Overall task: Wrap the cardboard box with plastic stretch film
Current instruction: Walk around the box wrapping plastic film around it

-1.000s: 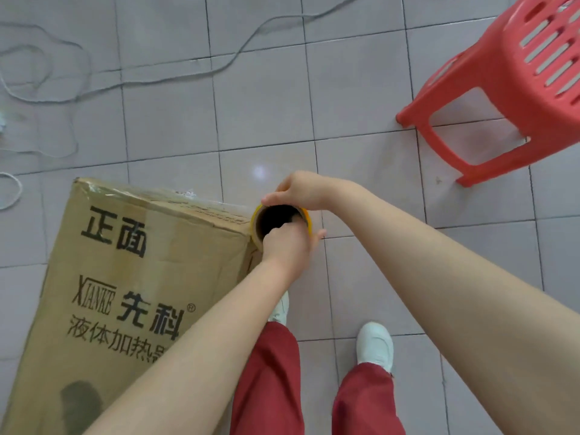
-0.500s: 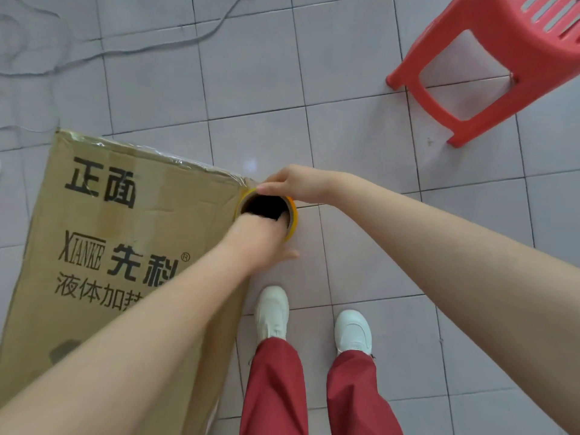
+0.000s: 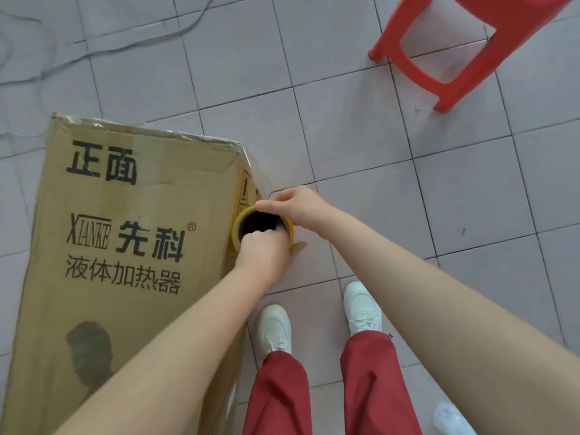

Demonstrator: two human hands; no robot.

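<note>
A big cardboard box [image 3: 125, 230] stands on the tile floor [image 3: 376, 183]. A roll of stretch film [image 3: 239, 220] sits right beside the box's right side. The left hand [image 3: 266, 257] grips the roll's near edge, fingers tucked in its hole. The right hand [image 3: 296, 205] pinches its far edge. A red stool [image 3: 417, 73] stands well away, up and right of the box.

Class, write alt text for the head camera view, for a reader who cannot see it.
Seen from above, a person's left hand and right hand grip a yellow-rimmed roll of stretch film beside the right side of a large printed cardboard box on a tiled floor. A red plastic stool stands further off, upper right.
</note>
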